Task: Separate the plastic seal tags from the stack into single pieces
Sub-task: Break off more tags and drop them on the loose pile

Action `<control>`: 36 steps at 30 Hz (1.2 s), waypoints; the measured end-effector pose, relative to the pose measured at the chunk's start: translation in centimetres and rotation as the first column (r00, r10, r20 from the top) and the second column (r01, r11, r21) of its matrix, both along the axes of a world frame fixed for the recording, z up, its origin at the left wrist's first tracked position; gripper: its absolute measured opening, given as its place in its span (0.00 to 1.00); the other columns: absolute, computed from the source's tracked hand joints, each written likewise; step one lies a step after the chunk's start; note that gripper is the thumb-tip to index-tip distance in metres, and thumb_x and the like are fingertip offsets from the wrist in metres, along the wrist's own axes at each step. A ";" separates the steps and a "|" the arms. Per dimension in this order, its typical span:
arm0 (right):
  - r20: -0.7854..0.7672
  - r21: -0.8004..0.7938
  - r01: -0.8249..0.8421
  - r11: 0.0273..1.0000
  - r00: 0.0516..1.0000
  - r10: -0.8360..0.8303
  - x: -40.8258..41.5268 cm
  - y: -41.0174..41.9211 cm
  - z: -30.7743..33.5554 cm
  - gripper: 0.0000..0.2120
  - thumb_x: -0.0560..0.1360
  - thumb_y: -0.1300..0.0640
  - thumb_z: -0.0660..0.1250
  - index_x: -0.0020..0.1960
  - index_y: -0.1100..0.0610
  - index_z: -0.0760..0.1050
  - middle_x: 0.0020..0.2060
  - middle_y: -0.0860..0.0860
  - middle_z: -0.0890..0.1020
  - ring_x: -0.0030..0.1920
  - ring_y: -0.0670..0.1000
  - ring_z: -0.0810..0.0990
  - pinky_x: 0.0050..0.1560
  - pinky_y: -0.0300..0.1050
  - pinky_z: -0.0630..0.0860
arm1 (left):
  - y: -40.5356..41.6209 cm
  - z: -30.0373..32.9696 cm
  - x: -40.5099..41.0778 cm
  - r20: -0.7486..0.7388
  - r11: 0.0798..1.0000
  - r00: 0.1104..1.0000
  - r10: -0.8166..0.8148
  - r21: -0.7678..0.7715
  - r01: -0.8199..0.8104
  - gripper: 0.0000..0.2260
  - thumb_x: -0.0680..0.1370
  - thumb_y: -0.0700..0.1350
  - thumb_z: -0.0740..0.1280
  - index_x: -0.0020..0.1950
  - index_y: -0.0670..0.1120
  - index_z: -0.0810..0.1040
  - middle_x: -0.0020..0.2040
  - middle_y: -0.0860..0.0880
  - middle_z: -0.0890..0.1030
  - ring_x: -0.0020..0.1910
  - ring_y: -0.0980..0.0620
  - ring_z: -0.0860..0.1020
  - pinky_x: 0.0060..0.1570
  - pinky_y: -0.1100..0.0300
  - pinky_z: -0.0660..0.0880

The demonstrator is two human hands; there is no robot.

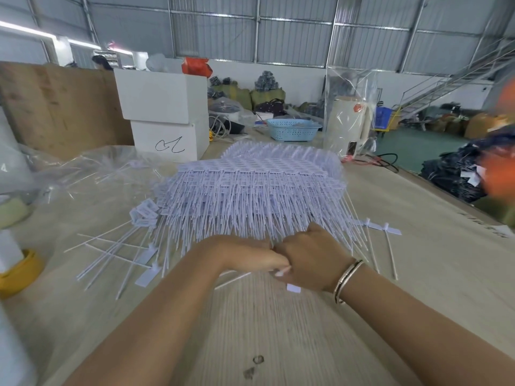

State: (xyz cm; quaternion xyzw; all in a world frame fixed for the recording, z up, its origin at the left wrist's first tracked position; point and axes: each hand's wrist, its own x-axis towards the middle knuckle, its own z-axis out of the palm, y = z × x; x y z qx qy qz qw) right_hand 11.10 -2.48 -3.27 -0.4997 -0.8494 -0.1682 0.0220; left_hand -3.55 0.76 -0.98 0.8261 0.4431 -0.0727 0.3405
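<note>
1. At the near edge of the tall stack of white plastic seal tags [250,185], both hands met knuckle to knuckle over the pale wood-grain table [278,330].
2. The stack sat in the middle of the table, directly beyond the hands. Its flat label heads lay on the far, upper side, and its thin tails fanned down and toward the person, so the long axis of each tag ran away from the body.
3. The left hand [250,256] was curled, its fingers [274,264] closing on a thin white tag tail [280,272] that poked out between the two hands.
4. The right hand [309,260], wearing a thin metal bangle [348,280] at the wrist, was also clenched, and a small white label [293,288] showed under it. It seemed to pinch part of a tag, though the exact grip was hidden.
5. Both hands were equally near the stack, touching its closest tails. The coming pull would most likely run sideways, hands drawing apart across the tag's length.
6. Loose single white tags [122,254] lay scattered to the left of the stack, and a few more [384,229] to its right, well apart from the hands.
7. Most of the stack appeared not yet separated.
</note>
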 end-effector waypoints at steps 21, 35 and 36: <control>-0.090 -0.194 0.074 0.978 0.992 -0.093 0.0 1.0 1.2 0.16 0.73 0.37 0.61 0.48 0.48 0.72 0.44 0.46 0.80 0.47 0.50 0.78 0.50 0.48 0.67 | 0.7 -0.7 -1.0 -0.274 0.917 0.957 -0.091 0.352 0.188 0.12 0.81 0.52 0.59 0.56 0.45 0.75 0.51 0.45 0.78 0.53 0.46 0.75 0.60 0.53 0.63; -0.038 0.101 -0.028 0.995 0.999 0.032 -1.9 0.4 4.3 0.18 0.77 0.40 0.55 0.61 0.48 0.70 0.56 0.47 0.76 0.60 0.51 0.71 0.60 0.49 0.59 | 1.1 3.7 -5.8 0.238 1.000 0.971 0.007 0.024 -0.013 0.06 0.81 0.46 0.61 0.48 0.50 0.77 0.32 0.55 0.70 0.29 0.59 0.66 0.29 0.68 0.63; -0.056 0.193 -0.038 0.980 0.997 0.050 -2.1 0.5 4.4 0.22 0.76 0.38 0.55 0.66 0.47 0.67 0.61 0.47 0.73 0.65 0.51 0.68 0.65 0.50 0.55 | 1.1 3.9 -6.8 0.279 0.999 0.959 0.047 0.001 -0.049 0.06 0.81 0.47 0.61 0.47 0.51 0.76 0.31 0.55 0.69 0.28 0.59 0.65 0.29 0.68 0.63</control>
